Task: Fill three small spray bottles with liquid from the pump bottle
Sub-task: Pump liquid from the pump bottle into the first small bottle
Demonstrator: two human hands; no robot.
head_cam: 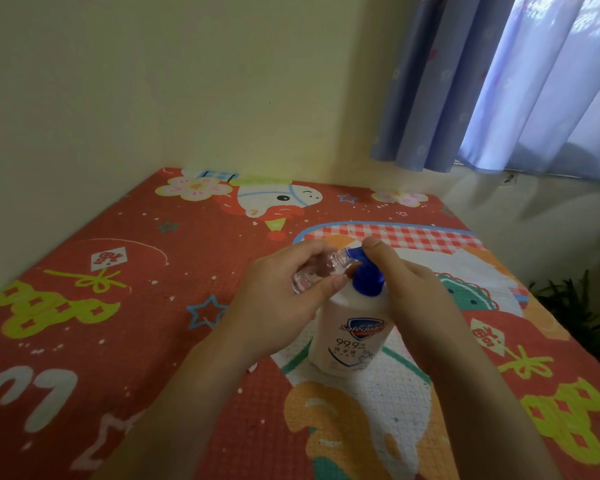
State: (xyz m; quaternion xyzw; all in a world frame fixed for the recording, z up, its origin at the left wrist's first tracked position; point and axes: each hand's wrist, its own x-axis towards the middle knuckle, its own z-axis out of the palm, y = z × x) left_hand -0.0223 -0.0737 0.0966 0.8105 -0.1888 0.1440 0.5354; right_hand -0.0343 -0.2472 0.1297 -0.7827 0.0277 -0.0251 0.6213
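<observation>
**Bottle mouth held to the pump spout**

The pump bottle [352,337] stands upright on the patterned mat [118,323], near its right-hand half, and serves as the fixed point for everything else. Its white body carries a blue pump head [366,275] whose spout points up and to the left.

The left hand [278,306] is curled closed around a small clear spray bottle [314,271], just left of the pump head. It holds the bottle tilted, open neck towards the spout, the two touching or very nearly so. That tilt appears chosen so the liquid lands inside the narrow neck rather than on the mat. No liquid is clearly visible inside; the bottle is partly hidden by fingers.

The right hand [409,299] wraps loosely over the pump head from the right, thumb on top of it, placed to press down while also steadying the pump bottle against tipping. How far the pump is depressed cannot be told.

By count: one pump bottle, one spray bottle in view, two hands. The other two spray bottles are not visible, nor is any spray cap. A small pale scrap lies on the mat left of the pump bottle's base, too small to identify.
</observation>
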